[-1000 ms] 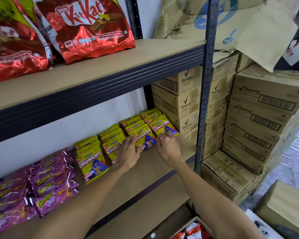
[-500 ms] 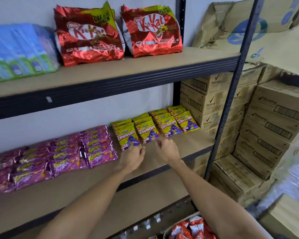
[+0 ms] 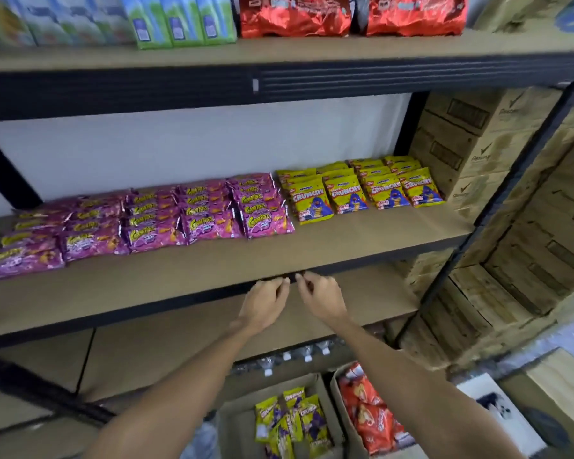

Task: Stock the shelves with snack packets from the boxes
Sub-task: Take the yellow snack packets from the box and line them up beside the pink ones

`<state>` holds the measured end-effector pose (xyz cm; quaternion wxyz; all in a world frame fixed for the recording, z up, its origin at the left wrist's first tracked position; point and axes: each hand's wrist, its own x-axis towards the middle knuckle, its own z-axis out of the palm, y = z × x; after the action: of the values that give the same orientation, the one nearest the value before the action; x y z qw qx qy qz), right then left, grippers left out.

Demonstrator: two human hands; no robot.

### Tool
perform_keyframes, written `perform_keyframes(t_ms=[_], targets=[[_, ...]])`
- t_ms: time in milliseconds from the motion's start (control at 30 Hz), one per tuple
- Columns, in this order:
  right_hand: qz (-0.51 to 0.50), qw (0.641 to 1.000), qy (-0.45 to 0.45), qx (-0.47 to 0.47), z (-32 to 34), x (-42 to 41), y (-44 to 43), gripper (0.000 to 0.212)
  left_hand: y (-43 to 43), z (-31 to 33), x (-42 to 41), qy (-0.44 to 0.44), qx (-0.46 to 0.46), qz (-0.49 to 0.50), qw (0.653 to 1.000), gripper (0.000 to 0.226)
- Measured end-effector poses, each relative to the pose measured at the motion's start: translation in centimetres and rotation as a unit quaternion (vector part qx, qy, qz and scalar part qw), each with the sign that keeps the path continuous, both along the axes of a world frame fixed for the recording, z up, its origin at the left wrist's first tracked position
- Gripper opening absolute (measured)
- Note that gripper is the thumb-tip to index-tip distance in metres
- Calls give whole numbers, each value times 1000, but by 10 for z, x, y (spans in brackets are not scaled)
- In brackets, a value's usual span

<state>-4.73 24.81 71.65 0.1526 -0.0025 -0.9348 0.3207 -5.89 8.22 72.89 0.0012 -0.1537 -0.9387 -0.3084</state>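
Shelf (image 3: 345, 233) of flat tan board on a dark ribbed steel rail (image 3: 395, 256), taken as the reference. On its rear right part, yellow packets (image 3: 358, 190) are laid in four overlapping rows, glossy and flat, printed CRUNCHY. To their left on the same board, purple packets (image 3: 146, 223) are laid in like rows, the foil crinkled. The leftmost are blurred and their lettering cannot be read in full. A wide strip of board shows between the packets and the rail.

At the rail, left hand (image 3: 265, 301) and right hand (image 3: 322, 298) are held side by side with a narrow gap between them, backs uppermost. Nothing is grasped in either; the fingers of both are loosely curled and slack. Whether the fingertips touch the rail cannot be told.

Below the shelf, a lower board (image 3: 179, 342) is seen, its rear in shadow. Under that, an open cardboard box (image 3: 236, 422) holds loose packets (image 3: 289, 422) of the same yellow kind, crumpled and standing at angles. Its near wall is cut off by the frame edge. Just right of it, a second box (image 3: 338, 392) holds red packets (image 3: 371, 412), partly hidden by the right forearm.

Above the shelf, a top shelf (image 3: 312, 48) carries red foil bags (image 3: 295, 14) and blue-green packs (image 3: 179, 21), all cropped at the top. Right of the shelf, beyond a dark steel post (image 3: 502, 187), printed cartons (image 3: 468, 150) are stacked and blurred.
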Motion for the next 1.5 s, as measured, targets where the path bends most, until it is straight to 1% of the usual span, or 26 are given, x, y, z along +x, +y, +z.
perform_keyframes(t_ms=[100,167,267,333,400,467,567,667,733,800,900,1033,1267,1367,1500], targets=[[16,999,-50,0,-28,22,-21,44,-22,-22,27,-38,-14,5,999,44],[26,996,-81,2,-48,38,-32,50,-35,-41,44,-80,-15,13,997,45],[27,990,-139,8,-79,66,-42,48,-51,-72,68,-132,-21,11,991,43],[25,980,-197,8,-101,85,-43,44,-59,-90,84,-170,-14,-6,985,42],[28,968,-248,13,-123,102,-40,49,-62,-106,98,-208,-22,-16,978,42],[34,957,-286,18,-145,119,-36,50,-62,-129,111,-251,-46,-10,967,44],[25,944,-330,9,-169,144,-31,40,-59,-172,129,-310,-64,6,948,42],[26,933,-358,3,-203,162,-21,39,-53,-217,141,-396,-36,23,917,41],[16,925,-379,2,-229,167,-14,40,-50,-247,142,-428,-35,42,902,43],[1,922,-387,0,-253,165,-9,41,-46,-277,140,-434,-28,54,899,45],[1,917,-398,12,-305,153,-5,42,-44,-325,132,-436,-27,53,898,41],[13,908,-418,-19,-398,138,-5,52,-48,-411,122,-439,-31,70,895,39],[50,898,-437,3,-566,119,-8,52,-67,-566,120,-428,-81,73,897,23],[76,897,-436,4,-625,111,-6,51,-69,-625,118,-426,-98,60,897,24],[101,899,-426,-11,-694,106,-5,51,-59,-702,110,-422,-129,41,896,31]])
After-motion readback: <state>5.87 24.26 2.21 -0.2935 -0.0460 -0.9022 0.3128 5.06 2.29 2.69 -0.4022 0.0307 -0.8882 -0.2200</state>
